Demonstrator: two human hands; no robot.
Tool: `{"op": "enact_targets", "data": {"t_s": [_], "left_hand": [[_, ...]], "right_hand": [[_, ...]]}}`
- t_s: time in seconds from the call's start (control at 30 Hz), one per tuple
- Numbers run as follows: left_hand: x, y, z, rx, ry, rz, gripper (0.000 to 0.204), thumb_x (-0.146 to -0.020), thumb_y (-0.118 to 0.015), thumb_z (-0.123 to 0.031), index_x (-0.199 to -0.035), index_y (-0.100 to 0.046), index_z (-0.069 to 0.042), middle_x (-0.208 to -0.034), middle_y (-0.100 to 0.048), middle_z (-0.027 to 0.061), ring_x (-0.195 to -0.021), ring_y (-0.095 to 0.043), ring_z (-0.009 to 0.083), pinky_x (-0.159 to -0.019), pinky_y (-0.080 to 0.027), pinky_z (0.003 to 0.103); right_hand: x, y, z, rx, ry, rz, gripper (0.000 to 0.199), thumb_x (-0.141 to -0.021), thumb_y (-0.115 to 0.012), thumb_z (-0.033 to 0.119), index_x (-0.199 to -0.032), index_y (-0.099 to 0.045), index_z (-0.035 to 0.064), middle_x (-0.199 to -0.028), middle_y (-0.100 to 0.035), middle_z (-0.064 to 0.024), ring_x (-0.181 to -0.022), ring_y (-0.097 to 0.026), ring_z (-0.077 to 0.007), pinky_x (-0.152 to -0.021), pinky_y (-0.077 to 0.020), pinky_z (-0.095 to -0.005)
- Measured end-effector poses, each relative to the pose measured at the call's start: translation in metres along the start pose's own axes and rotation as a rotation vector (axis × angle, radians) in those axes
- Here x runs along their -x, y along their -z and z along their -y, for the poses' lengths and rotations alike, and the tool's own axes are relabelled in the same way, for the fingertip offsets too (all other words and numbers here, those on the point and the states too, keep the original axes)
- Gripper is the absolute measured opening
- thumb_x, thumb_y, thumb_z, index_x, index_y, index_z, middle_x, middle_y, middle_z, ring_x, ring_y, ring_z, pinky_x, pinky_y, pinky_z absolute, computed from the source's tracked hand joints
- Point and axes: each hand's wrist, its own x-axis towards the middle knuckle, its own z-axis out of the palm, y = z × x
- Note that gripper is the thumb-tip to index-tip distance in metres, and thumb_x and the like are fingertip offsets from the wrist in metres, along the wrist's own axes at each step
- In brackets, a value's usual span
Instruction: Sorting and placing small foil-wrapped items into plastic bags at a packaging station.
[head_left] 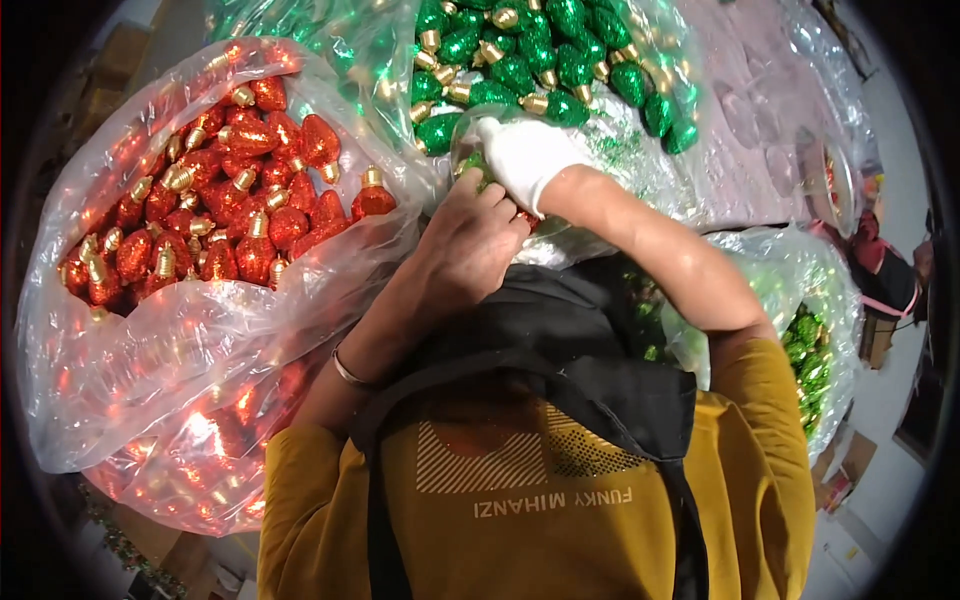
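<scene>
My left hand (468, 240), bare, and my right hand (530, 160), in a white glove, meet in front of my chest. Both have curled fingers, closed around a clear plastic package (463, 138). A bit of light green glitter (477, 167) shows between them, and red glitter (526, 217) peeks out below; the hands hide most of the contents. Just beyond lie green glittery bulb ornaments (512, 75) with gold caps, heaped in a clear bag. To the left, a large clear bag (330, 290) holds red glittery bulb ornaments (255, 235), also gold-capped.
Light green ornaments (805, 350) fill another clear bag (745, 250) beside my right elbow. Clear plastic packages (760, 110) with moulded hollows are piled at the far right. Loose green glitter (625, 150) dusts the sheet under my right wrist. A black apron (520, 330) covers my front.
</scene>
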Motion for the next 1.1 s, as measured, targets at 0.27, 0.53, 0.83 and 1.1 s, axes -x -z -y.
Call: {"op": "enact_targets", "data": {"t_s": [0.27,0.53,0.83,1.1], "left_hand": [[0.002,0.000,0.015,-0.032,0.040,0.009,0.014,-0.073,-0.060,-0.013,-0.084,-0.057,-0.006,-0.084,-0.057,0.0087,-0.088,-0.055,0.0251,-0.080,-0.039,0.038],[0.003,-0.004,0.023,-0.031,0.031,-0.067,0.014,-0.072,-0.061,-0.011,-0.084,-0.056,-0.006,-0.080,-0.055,0.0065,-0.083,-0.054,0.0238,-0.077,-0.038,0.036],[0.009,-0.019,0.028,0.094,-0.080,-0.404,0.014,-0.072,-0.061,-0.009,-0.084,-0.054,-0.006,-0.076,-0.049,0.0080,-0.078,-0.051,0.0243,-0.074,-0.037,0.038],[0.015,-0.026,0.038,0.030,-0.130,-0.555,0.010,-0.073,-0.061,-0.010,-0.080,-0.054,-0.007,-0.075,-0.049,0.0075,-0.076,-0.051,0.0242,-0.073,-0.037,0.038]], "right_hand": [[-0.015,0.037,-0.089,-0.055,-0.271,-0.203,0.028,-0.079,-0.057,0.009,-0.106,-0.057,0.0039,-0.094,-0.065,-0.0209,-0.088,-0.065,-0.0341,-0.079,-0.0526,-0.0415],[-0.004,0.051,-0.077,-0.679,-0.388,-0.222,0.038,-0.075,-0.070,0.022,-0.105,-0.058,0.0024,-0.111,-0.060,-0.0221,-0.099,-0.062,-0.0324,-0.086,-0.0492,-0.0403],[0.006,0.055,0.000,0.043,0.063,0.155,0.033,-0.080,-0.065,0.023,-0.101,-0.059,-0.0008,-0.097,-0.063,-0.0252,-0.088,-0.063,-0.0374,-0.076,-0.0512,-0.0433],[-0.013,0.044,0.004,0.208,0.006,0.263,0.025,-0.080,-0.059,0.015,-0.099,-0.063,-0.0010,-0.092,-0.066,-0.0201,-0.090,-0.065,-0.0363,-0.079,-0.0516,-0.0421]]}}
